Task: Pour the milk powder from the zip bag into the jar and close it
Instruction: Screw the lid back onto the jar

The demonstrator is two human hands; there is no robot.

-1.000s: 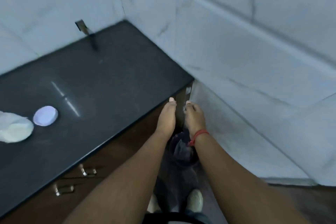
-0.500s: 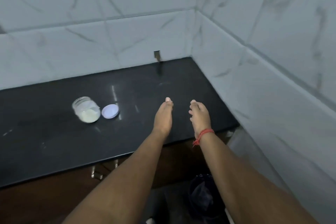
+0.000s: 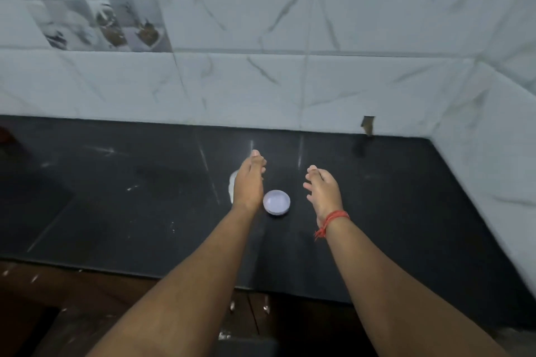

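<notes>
L hand [image 3: 249, 184] fingers loosely together, hiding most of jar [image 3: 233, 182]. R hand [image 3: 322, 189] spread, empty. White lid [image 3: 276, 202] on black counter [image 3: 116, 197] btwn them.

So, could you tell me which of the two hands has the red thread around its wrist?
The right hand, open and empty, right of the white lid; the left hand, over the jar, has a bare wrist.
</notes>
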